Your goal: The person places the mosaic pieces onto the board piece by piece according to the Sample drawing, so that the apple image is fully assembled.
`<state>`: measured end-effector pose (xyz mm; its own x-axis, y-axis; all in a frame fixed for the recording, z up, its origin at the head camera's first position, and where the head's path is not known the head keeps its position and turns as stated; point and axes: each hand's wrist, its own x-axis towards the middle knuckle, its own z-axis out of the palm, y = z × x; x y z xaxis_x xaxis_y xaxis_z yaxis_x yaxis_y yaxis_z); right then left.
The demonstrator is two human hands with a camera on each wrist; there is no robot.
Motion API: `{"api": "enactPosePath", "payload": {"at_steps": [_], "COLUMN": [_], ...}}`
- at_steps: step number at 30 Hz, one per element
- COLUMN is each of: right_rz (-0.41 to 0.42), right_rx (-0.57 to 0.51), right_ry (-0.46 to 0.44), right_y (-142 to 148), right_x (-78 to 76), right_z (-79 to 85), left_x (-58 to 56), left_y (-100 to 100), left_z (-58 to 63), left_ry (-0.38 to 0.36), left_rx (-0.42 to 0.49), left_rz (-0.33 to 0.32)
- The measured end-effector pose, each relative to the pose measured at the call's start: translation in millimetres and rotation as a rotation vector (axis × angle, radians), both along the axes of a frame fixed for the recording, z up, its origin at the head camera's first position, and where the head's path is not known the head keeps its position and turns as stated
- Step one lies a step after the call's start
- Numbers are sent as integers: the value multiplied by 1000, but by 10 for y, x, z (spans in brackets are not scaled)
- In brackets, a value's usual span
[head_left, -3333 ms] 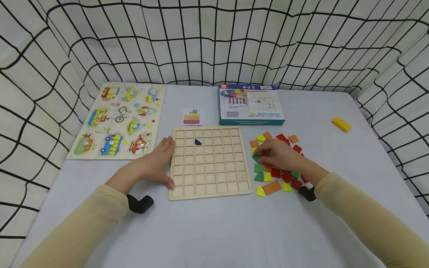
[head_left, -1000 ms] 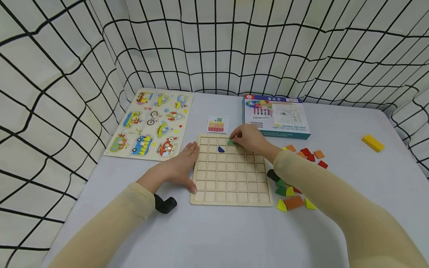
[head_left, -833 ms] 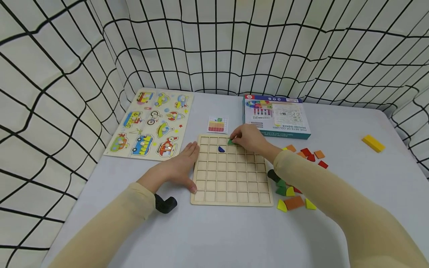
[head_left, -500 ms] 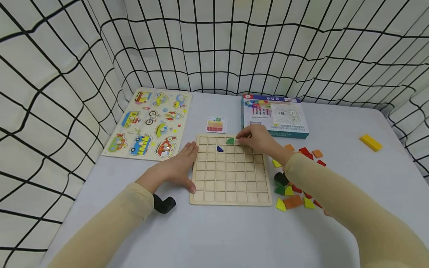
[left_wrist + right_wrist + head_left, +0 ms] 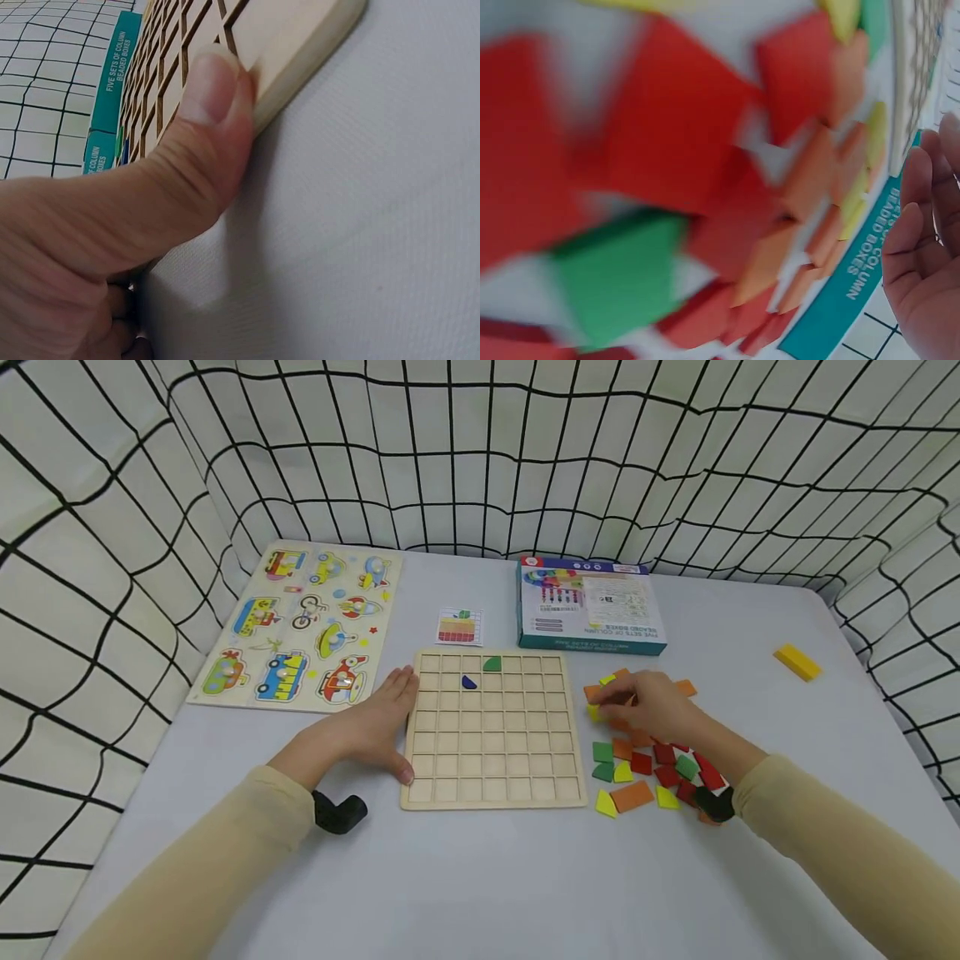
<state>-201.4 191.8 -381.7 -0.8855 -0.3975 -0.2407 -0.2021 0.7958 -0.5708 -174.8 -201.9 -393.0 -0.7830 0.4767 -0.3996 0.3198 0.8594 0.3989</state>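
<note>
A wooden grid board (image 5: 497, 742) lies flat on the table. My left hand (image 5: 369, 724) rests along its left edge with fingers extended. In the left wrist view the thumb (image 5: 206, 97) touches the board's rim. A green piece with one rounded corner (image 5: 492, 664) sits in the top row, and a small dark blue piece (image 5: 468, 682) lies one row lower, to its left. My right hand (image 5: 652, 706) is over the loose coloured pieces (image 5: 632, 796), its fingers loosely bent. Nothing shows between those fingers in the right wrist view, where the near pieces are blurred.
Behind the board lie a small picture card (image 5: 459, 627) and a flat box (image 5: 592, 607). A vehicle puzzle board (image 5: 307, 618) is at the back left. A yellow block (image 5: 797, 662) lies far right. Black netting (image 5: 480, 456) surrounds the table's back and sides.
The right hand let go of the green piece in the board's top row, then moved right and nearer, to the loose pieces. The left hand stayed at the board's edge. The head view shifted.
</note>
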Motion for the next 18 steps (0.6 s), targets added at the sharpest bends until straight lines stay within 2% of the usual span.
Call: {"api": "enactPosePath", "payload": {"at_steps": [4,7,12,18], "right_rz": [52,85,87,50], "right_rx": [26,66,141,114], "right_ry": [-22,11,107,91], "right_y": [98,106,67,25], "right_x": [210,321,421,477], "right_z": [-84,-146,-212,-223], "left_x": [0,4,4,17], "left_y": [-1,-3,-9,1], "left_z": [3,15,19,26], "left_ry": [3,8,3,3], "left_rx": [10,10,9,13], "left_rz": [-4,-6,-2,-1]}}
